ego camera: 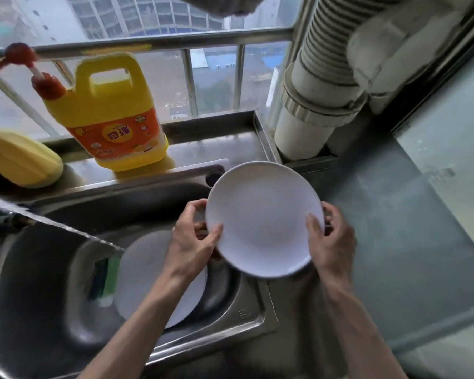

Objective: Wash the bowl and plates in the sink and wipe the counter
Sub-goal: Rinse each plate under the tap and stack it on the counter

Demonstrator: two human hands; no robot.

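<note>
Both hands grip one white plate by its rim: left hand and right hand, thumbs on top. Below the left fingers, a second plate lies in the sink.

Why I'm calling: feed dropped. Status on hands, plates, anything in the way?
Left hand, right hand grip held plate by rim, above sink edge. Second plate and sponge lie inside. Nothing blocking.
</note>
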